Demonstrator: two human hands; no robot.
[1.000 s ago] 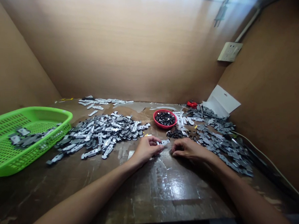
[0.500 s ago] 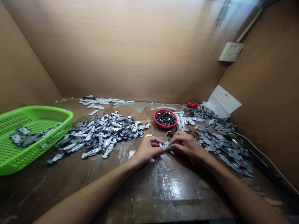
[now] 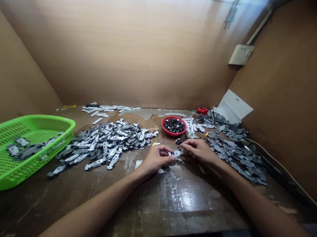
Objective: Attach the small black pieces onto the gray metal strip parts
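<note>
My left hand (image 3: 155,158) is curled around one end of a small grey metal plate (image 3: 176,153) just above the worn wooden table (image 3: 166,207). My right hand (image 3: 200,150) meets it from the right, fingers pinched at the plate's other end. Whether those fingers also hold a small black part is hidden. A little heap of black parts (image 3: 181,140) lies just behind the hands. Behind that stands a red bowl (image 3: 174,125) filled with the same black parts.
A large pile of grey plates (image 3: 106,143) spreads left of the hands, another pile (image 3: 230,146) runs along the right. A green basket (image 3: 23,148) with a few plates sits far left. Brown walls enclose the table; a white cable (image 3: 285,171) trails on the right.
My right hand has moved left from the table to the plate held by my left hand, and both hands now meet at it.
</note>
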